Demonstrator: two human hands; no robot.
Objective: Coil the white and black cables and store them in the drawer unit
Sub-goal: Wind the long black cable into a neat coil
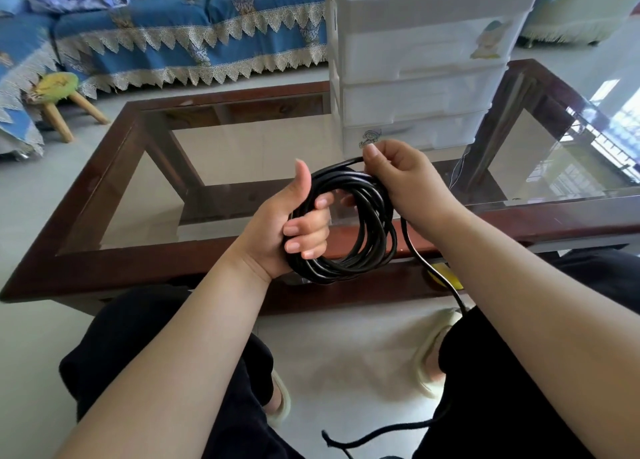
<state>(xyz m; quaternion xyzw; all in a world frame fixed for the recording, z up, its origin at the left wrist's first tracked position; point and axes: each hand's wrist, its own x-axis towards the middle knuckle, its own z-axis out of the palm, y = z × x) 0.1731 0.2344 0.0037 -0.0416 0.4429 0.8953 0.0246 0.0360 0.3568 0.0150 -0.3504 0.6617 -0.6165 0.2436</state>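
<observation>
A black cable [370, 244] is wound into a coil of several loops, held in the air over the near edge of the table. My left hand [294, 223] grips the coil's left side, fingers curled through the loops and thumb up. My right hand [401, 178] pinches a strand at the top right of the coil. A loose tail of the cable runs down from the coil past my right forearm toward my lap. The white drawer unit [422, 60] stands on the table just beyond my hands, its top tray open. No white cable is visible.
The glass-topped coffee table [104, 188] with a dark wooden frame lies in front of my knees. A blue sofa with lace trim [194, 33] sits behind it, with a small green stool [59, 91] at left. A thin black cord [374, 434] lies on my lap.
</observation>
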